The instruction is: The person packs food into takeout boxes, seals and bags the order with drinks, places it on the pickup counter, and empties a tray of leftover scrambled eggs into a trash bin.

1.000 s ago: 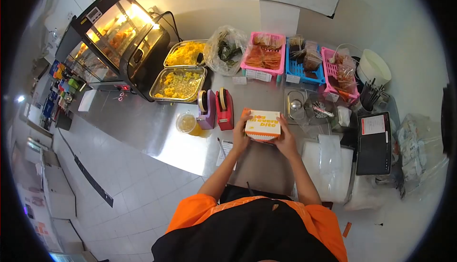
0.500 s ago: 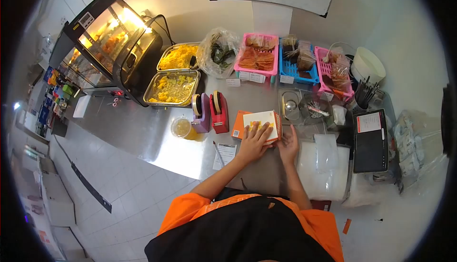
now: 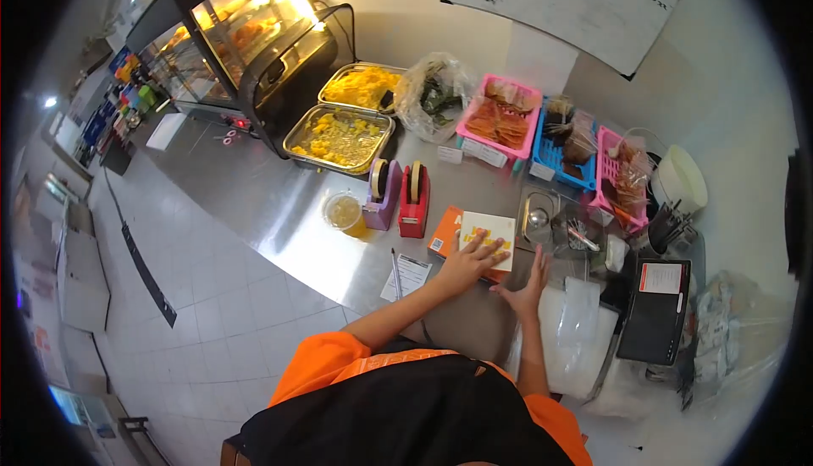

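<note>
An orange and white cardboard box (image 3: pixel 488 231) rests on the steel counter, its white lid facing up. My left hand (image 3: pixel 468 264) lies spread on top of the lid, fingers apart. Just right of the box is my right hand (image 3: pixel 525 292), its fingers and thumb apart and nothing held. Left of the box stand a red tape dispenser (image 3: pixel 414 212) and a purple one (image 3: pixel 384 204). A pen (image 3: pixel 395 273) lies by a printed slip (image 3: pixel 412 275) near my left forearm.
A lit food warmer (image 3: pixel 246 34) stands back left, beside metal trays (image 3: pixel 339 137) of yellow food. Pink (image 3: pixel 474 134) and blue baskets (image 3: pixel 552 164) hold packets. A lidded cup (image 3: pixel 345 214) is near the counter edge; a black tablet (image 3: pixel 654 322) lies at right.
Since the first frame, the box was set down from both hands and turned; my left hand went onto its lid. My right hand has moved off its side. The camera view has shifted.
</note>
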Tool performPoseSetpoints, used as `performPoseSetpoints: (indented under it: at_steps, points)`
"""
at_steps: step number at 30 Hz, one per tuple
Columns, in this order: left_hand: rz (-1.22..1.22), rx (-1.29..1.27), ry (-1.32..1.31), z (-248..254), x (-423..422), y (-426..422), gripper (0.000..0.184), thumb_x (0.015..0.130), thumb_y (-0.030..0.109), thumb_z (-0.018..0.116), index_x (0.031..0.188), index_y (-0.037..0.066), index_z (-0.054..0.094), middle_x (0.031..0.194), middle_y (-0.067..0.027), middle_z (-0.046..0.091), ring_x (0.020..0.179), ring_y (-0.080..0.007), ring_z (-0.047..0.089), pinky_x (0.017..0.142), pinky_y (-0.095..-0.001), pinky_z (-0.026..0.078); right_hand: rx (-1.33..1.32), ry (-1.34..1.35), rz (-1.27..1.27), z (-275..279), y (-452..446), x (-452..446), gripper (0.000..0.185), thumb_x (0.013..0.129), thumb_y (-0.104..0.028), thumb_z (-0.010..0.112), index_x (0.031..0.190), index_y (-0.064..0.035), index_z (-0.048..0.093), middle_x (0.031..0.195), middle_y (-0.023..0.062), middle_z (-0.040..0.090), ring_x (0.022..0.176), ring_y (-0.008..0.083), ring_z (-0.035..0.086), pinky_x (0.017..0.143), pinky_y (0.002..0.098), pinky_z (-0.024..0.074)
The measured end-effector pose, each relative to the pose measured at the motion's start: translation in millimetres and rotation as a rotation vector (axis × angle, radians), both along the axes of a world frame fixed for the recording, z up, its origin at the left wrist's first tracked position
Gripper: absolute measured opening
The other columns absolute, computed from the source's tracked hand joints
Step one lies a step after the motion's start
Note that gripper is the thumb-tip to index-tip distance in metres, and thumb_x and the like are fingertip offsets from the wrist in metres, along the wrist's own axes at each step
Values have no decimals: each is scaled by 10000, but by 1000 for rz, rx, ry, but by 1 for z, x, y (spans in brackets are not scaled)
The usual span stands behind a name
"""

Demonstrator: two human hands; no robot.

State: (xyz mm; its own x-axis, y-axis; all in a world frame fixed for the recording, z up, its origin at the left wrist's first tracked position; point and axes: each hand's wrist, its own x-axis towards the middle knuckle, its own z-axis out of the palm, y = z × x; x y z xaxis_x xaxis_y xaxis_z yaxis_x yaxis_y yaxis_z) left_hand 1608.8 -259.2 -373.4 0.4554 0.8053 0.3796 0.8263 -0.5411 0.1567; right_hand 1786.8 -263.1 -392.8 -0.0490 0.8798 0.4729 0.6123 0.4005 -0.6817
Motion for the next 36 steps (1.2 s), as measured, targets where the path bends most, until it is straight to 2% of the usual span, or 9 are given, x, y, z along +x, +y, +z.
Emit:
performPoseSetpoints:
  at_steps: [3,5,8,13,16,20,27,31,36]
  points:
    - [-427,-577,-747,-29,-42,29,397,699,184,612,1086,182,522,1231,-122,399,1147,-285,367,883,-395,342,-61,-198,234,28,25,-3,1031,386,-324,810,1251,-65,314,1301,201,278,1210,371,231,987,452,189]
    - [313,-463,-1075,5,-69,25,266,735,194,587,982,95,568,1062,-160,488,974,-279,488,782,-334,411,-45,-117,313,11,36,-7,968,415,-320,805,1227,-60,347,1284,206,299,1201,369,250,984,444,203]
    - [832,-159,-612,-21,-121,35,286,748,278,573,878,24,557,899,-131,537,714,-214,558,597,-320,444,-33,40,321,-1,37,-18,857,455,-304,794,1175,-52,403,1220,210,367,1161,353,316,962,418,256]
    - [675,-915,-1442,-13,-134,40,228,745,251,578,842,45,578,792,-47,580,723,-115,537,639,-238,427,-11,90,268,4,34,-30,824,457,-275,793,1152,-42,415,1137,182,432,1083,321,403,924,382,311]
    - [545,-606,-1696,-42,-127,22,106,703,135,577,662,38,589,642,-14,562,619,-115,520,578,-240,431,32,291,290,0,39,-35,802,458,-216,795,1141,-38,414,1060,142,466,1012,264,455,883,345,351]
    - [694,27,-928,-61,-106,12,172,750,137,530,663,-9,557,690,-151,548,665,-234,526,641,-326,426,-156,619,254,2,38,-47,700,525,-89,758,1131,-37,411,1024,100,471,959,191,470,845,301,376]
    - [448,-134,-1301,-10,-98,-13,166,831,103,477,919,-5,570,673,-37,539,609,-96,503,563,-224,410,-337,859,133,15,35,-60,625,584,-16,712,1120,-25,392,1035,99,471,964,167,472,836,275,379]
    - [46,-544,-1425,46,-65,-12,632,797,77,541,1316,74,179,623,-27,522,547,-52,482,490,-181,390,-403,877,122,39,20,-79,625,580,-9,707,1118,-24,390,1036,99,467,978,168,462,844,277,371]
    - [198,-567,-1107,62,-70,-4,832,723,123,647,1326,99,74,541,-9,488,438,-53,447,375,-211,361,-433,954,122,45,12,-90,634,568,-11,711,1115,-18,391,1052,92,441,998,165,445,859,284,360]
